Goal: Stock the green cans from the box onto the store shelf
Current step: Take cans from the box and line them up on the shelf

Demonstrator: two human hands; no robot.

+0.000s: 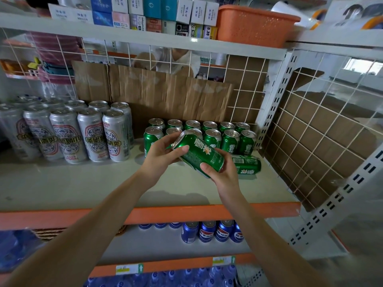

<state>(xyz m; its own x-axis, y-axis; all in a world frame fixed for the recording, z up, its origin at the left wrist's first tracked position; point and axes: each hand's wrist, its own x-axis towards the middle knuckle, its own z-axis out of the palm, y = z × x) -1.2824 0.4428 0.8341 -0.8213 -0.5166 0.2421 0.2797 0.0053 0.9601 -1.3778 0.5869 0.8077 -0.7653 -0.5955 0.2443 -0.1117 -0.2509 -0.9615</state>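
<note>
Two hands are clamped on one green can (199, 154): the left hand (159, 156) is curled round its lid end, the right hand (221, 172) round its base. The can is held tilted above the shelf (83, 183), just in front of the standing green cans (230, 139) near the shelf's right end. Its long axis is slanted, the lid end pointed up, left and toward the back, the base down toward the front edge. If it is set down at this tilt, the front row could be knocked over. A second can (248, 164), laid on its side behind the right hand, could be nudged and rolled.
</note>
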